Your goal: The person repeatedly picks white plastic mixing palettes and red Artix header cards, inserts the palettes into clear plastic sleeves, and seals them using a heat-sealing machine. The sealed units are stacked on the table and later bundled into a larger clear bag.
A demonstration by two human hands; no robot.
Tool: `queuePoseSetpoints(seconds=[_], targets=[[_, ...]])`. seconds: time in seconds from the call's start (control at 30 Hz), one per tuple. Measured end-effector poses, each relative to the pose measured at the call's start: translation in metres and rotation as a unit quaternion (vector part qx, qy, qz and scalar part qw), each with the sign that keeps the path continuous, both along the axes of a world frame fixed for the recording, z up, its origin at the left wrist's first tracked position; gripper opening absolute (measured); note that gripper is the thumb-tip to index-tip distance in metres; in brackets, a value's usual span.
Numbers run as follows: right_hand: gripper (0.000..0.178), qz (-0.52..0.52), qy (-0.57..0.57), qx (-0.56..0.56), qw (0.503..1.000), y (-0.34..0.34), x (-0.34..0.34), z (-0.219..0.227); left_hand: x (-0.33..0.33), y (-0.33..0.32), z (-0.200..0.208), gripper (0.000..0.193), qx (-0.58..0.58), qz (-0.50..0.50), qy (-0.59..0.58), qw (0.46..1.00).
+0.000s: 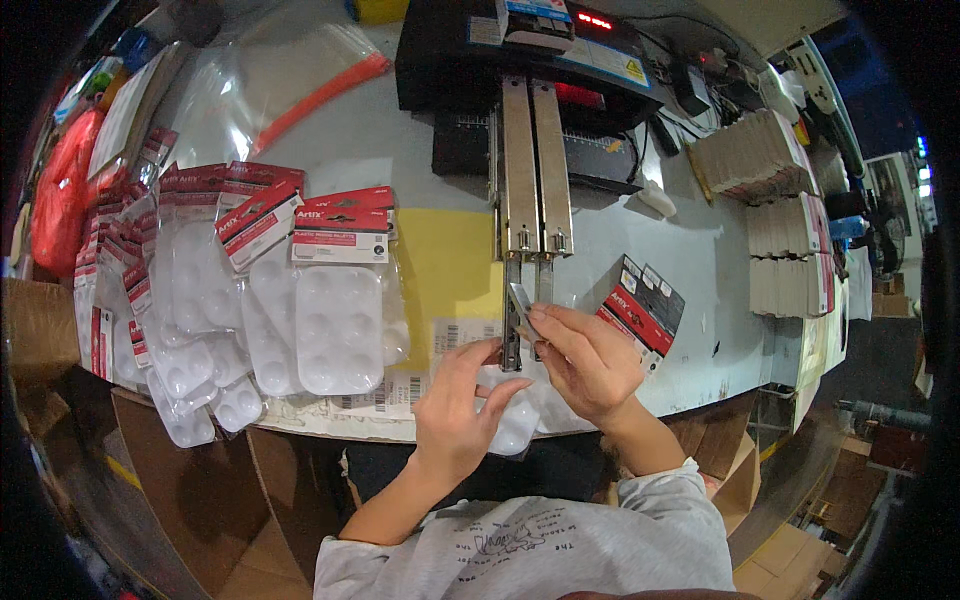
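A black bench machine (430, 60) has two long metal staple channels (520, 165) reaching toward me, their inner rails (511, 320) drawn out at the near end. Between thumb and fingers, my right hand (595, 365) pinches a short silvery strip (520, 300), seemingly a row of staples, tilted over the left rail. My left hand (460, 405) is beside that rail's near end, thumb and forefinger apart, the forefinger at the rail's side. Beneath my hands lies a bagged white plastic paint palette (515, 425), partly hidden. A red and black header card (643, 310) lies right of my right hand.
Several carded white palettes (340, 330) in clear bags overlap at left. Stacks of cards (785, 225) stand at the right edge. Clear plastic bags with a red edge (320, 100) lie at the back left. Cardboard boxes (190, 480) stand below the table's front edge.
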State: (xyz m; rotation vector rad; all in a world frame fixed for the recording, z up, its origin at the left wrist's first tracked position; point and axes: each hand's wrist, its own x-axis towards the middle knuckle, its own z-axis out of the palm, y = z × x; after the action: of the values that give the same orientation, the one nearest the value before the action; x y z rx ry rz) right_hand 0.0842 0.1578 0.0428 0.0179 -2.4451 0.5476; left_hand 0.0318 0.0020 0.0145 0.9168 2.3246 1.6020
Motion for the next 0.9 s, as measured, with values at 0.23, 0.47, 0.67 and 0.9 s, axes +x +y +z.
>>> queuePoseSetpoints(seconds=[0.23, 0.47, 0.67, 0.9], targets=[[0.032, 0.030, -0.070, 0.039, 0.996, 0.007, -0.009, 0.000, 0.000, 0.002, -0.010, 0.049, 0.005, 0.001, -0.016, 1.000], [0.041, 0.029, -0.040, -0.016, 0.999, 0.006, 0.015, 0.015, -0.019, 0.013, -0.010, 0.057, -0.041, 0.100, 0.138, 0.985], [0.042, -0.019, -0.010, -0.083, 0.996, -0.002, 0.027, -0.017, -0.064, 0.062, -0.009, 0.057, -0.005, 0.163, 0.238, 0.957], [0.043, -0.120, 0.061, -0.028, 0.991, 0.009, 0.003, -0.027, -0.073, 0.065, -0.008, 0.054, -0.024, 0.145, 0.173, 0.974]])
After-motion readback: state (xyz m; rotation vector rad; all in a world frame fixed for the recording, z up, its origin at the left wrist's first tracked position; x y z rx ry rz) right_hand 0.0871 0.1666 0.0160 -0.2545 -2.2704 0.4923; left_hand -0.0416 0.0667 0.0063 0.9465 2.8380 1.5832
